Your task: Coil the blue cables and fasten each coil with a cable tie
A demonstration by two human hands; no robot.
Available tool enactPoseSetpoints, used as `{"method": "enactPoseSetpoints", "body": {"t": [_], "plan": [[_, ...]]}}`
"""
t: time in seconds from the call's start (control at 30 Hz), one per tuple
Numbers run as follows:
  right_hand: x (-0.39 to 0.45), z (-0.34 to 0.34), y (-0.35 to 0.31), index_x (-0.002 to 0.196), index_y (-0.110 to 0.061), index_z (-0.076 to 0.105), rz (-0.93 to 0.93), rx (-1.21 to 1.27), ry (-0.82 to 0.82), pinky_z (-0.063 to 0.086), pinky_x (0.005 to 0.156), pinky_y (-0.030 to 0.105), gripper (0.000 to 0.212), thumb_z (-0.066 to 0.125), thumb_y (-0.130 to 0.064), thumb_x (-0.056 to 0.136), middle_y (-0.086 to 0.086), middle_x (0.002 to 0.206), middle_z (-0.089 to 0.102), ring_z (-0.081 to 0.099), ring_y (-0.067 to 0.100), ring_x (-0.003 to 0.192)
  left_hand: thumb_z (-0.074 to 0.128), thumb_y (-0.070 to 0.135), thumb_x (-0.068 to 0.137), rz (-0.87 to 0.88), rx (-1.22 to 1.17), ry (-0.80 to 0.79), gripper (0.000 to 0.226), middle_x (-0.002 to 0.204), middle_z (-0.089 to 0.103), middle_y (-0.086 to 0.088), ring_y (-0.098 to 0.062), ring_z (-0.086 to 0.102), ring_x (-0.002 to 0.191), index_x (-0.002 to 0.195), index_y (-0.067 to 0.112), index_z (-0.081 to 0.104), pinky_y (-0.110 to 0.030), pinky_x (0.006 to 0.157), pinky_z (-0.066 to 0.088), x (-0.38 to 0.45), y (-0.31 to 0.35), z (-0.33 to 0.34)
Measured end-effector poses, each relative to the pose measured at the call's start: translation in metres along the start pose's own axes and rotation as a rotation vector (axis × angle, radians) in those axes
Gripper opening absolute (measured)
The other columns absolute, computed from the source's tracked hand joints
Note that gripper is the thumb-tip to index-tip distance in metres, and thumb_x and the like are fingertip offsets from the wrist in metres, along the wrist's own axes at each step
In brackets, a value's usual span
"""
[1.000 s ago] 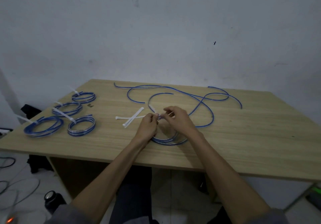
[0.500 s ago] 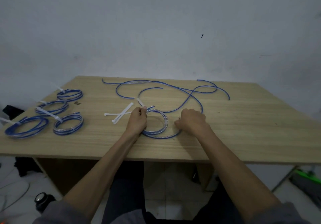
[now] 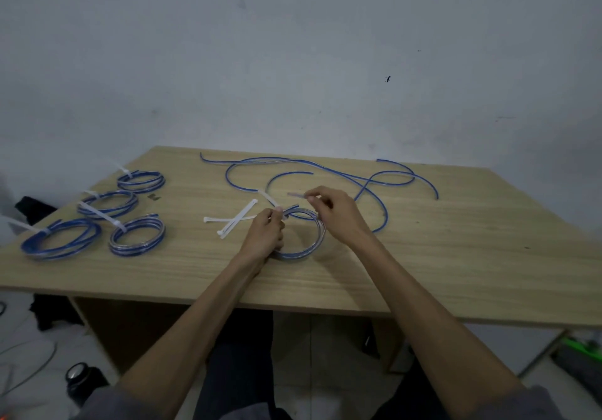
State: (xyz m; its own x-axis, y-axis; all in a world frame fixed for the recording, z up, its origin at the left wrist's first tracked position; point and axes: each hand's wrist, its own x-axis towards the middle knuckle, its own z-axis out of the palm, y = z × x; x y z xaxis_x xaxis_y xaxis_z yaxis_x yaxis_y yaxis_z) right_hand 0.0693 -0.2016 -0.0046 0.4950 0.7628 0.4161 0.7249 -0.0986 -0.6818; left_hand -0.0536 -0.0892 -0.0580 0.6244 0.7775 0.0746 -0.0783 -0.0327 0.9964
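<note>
A small blue cable coil [image 3: 312,240] lies on the wooden table [image 3: 439,256] between my hands. My left hand [image 3: 265,235] pinches the coil at its far left side, where a white cable tie [image 3: 268,198] wraps it. My right hand [image 3: 338,216] is raised just above the coil's right side, and its fingertips pinch the tie's pale tail end [image 3: 294,194]. Loose blue cables [image 3: 368,180] sprawl over the far middle of the table. Spare white cable ties [image 3: 233,222] lie just left of my left hand.
Several tied blue coils sit at the table's left end: one at the near left corner [image 3: 60,239], one beside it [image 3: 136,235], one behind [image 3: 109,203] and one furthest back [image 3: 140,181]. A dark bottle [image 3: 81,379] stands on the floor below.
My right hand, which rested as a fist on the table beside the coil, has lifted and moved left to pinch the tie's tail. My left hand stays on the coil.
</note>
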Motion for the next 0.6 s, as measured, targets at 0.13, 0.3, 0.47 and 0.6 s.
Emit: {"method": "enactPoseSetpoints", "body": {"t": [0.13,0.3,0.47,0.6], "plan": [[-0.001,0.010,0.012,0.113,-0.022,0.074,-0.093,-0.199,-0.078,0.043,0.074,0.028,0.021,0.057,-0.027,0.101,0.001,0.092,0.067,0.059,0.014,0.085,0.041,0.032,0.108,-0.027,-0.043,-0.026,0.031,0.061,0.034,0.006,-0.005,0.027,0.045,0.086,0.012,0.049,-0.020,0.041,0.024,-0.002,0.002,-0.002],[0.000,0.007,0.013,0.115,-0.024,0.075,-0.136,-0.255,-0.061,0.047,0.075,0.033,0.023,0.058,-0.030,0.100,0.000,0.088,0.065,0.059,0.016,0.084,0.042,0.034,0.107,-0.038,-0.054,-0.028,0.032,0.063,0.036,0.004,-0.005,0.028,0.046,0.084,0.013,0.047,-0.021,0.042,0.024,-0.003,0.005,-0.003],[0.003,0.001,0.013,0.115,-0.022,0.076,-0.141,-0.244,-0.100,0.050,0.077,0.038,0.022,0.061,-0.028,0.099,0.002,0.089,0.066,0.060,0.018,0.085,0.041,0.034,0.107,-0.041,-0.048,-0.040,0.031,0.068,0.041,0.002,-0.005,0.030,0.047,0.086,0.011,0.047,-0.020,0.043,0.026,-0.006,0.008,-0.002],[0.005,-0.002,0.013,0.114,-0.023,0.076,-0.120,-0.267,-0.132,0.050,0.079,0.034,0.022,0.061,-0.029,0.099,-0.001,0.095,0.070,0.062,0.015,0.090,0.042,0.034,0.107,-0.024,-0.019,-0.032,0.031,0.077,0.050,-0.002,-0.006,0.032,0.047,0.091,0.009,0.050,-0.019,0.044,0.027,-0.008,0.008,-0.001]]}}
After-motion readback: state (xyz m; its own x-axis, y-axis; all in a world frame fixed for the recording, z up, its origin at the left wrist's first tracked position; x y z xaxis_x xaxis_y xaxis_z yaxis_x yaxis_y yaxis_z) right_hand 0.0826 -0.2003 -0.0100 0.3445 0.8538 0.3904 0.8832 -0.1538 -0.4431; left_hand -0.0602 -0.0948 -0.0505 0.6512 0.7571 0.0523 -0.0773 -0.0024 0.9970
